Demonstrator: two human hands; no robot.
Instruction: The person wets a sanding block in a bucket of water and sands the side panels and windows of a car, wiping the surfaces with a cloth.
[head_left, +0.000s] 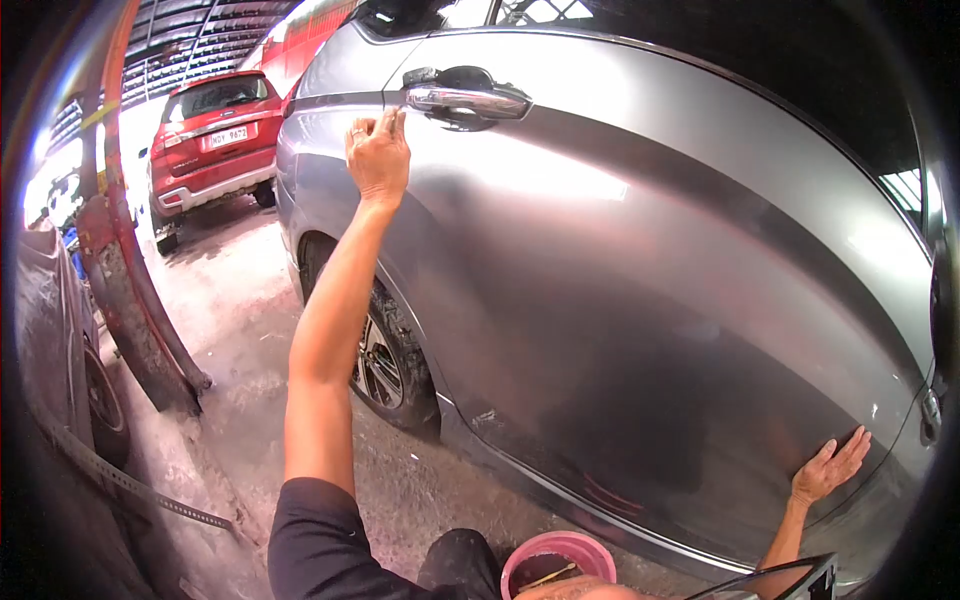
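Note:
A grey car door fills most of the view, its chrome handle near the top left. My left hand is raised to the door's rear edge, just below and left of the handle. Its fingers are bent and close together, and whatever lies under them is hidden. Low on the right, my right hand lies flat against the door panel near its front edge, fingers stretched out. A second door handle shows beyond it.
Below me stands a pink bucket with a stick-like thing in it. The car's rear wheel is left of the door. Farther left are a rusty post, a covered vehicle and a red SUV.

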